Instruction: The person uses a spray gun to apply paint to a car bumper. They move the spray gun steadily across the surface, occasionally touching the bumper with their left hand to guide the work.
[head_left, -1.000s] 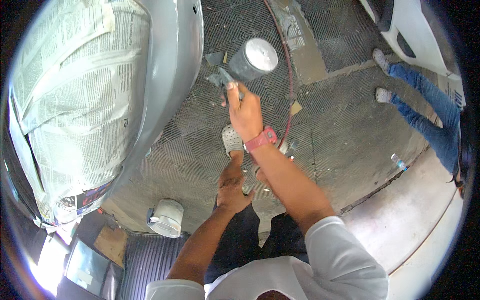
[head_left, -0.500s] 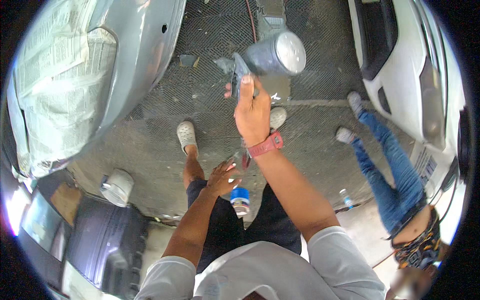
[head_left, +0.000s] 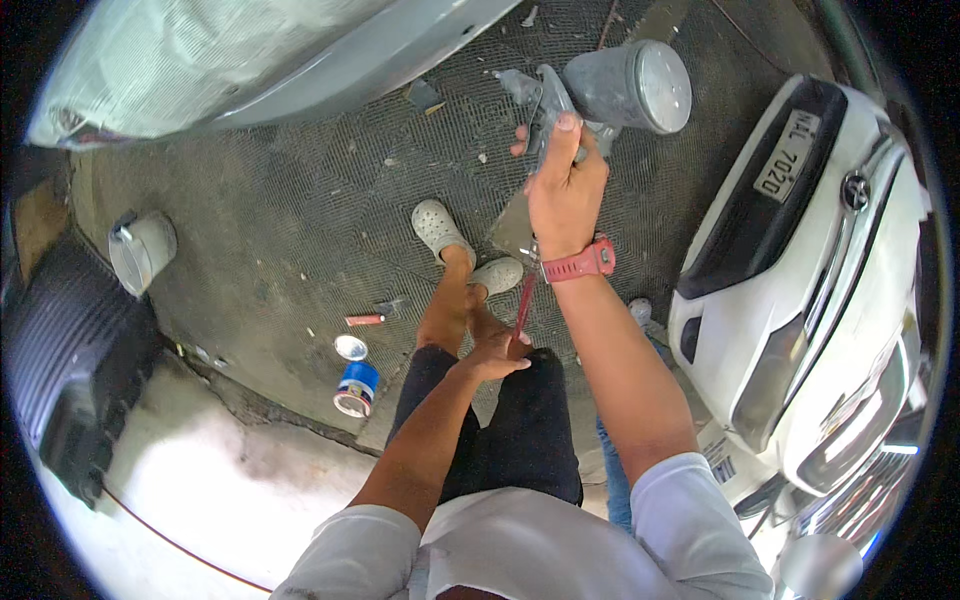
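My right hand (head_left: 568, 195), with a red watch on its wrist, is closed round the handle of a grey, paint-covered spray gun (head_left: 548, 100). The gun's cylindrical cup (head_left: 605, 85) points to the far right and shows a pale round end. Below the gun a red hose (head_left: 526, 298) runs down toward my lap. My left hand (head_left: 497, 356) is closed round that hose near my knee; its fingers are partly hidden.
A grey car body (head_left: 330, 85) with masking covers the far left; a white car (head_left: 800, 270) stands at right. On the floor are a blue can (head_left: 357, 385), a round lid (head_left: 350, 347), a red-handled scraper (head_left: 366, 320) and a white bucket (head_left: 145, 250). Another person's jeans leg (head_left: 613, 470) shows beside my right arm.
The view has swung to the right. My left hand, with fingers spread before, now grips the hose. The spray gun stays in my right hand; the other person is mostly hidden.
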